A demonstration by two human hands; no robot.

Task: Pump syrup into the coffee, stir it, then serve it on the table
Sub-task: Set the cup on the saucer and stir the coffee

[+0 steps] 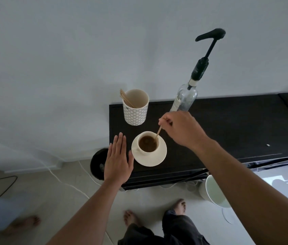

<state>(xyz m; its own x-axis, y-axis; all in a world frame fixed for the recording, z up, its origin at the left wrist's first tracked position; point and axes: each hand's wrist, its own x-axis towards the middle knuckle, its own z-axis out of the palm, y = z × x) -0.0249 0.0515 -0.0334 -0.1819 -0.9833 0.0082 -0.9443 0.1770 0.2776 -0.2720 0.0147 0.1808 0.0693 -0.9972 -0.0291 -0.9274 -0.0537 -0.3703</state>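
A white cup of brown coffee (147, 143) stands on a white saucer (154, 159) near the left end of a black cabinet top (236, 128). My right hand (180, 129) pinches a thin wooden stir stick (158, 133) whose lower end dips into the coffee. My left hand (117, 160) lies flat and open just left of the saucer, fingers together, holding nothing. Behind my right hand stands a clear glass syrup bottle (185, 97) with a tall black pump (210, 35).
A patterned white cup (135, 108) holding several wooden sticks stands behind the coffee. A black round object (97, 164) sits beside the cabinet's left edge. A white bin (212, 191), cables, my bare feet and another person's foot (25, 222) are on the floor.
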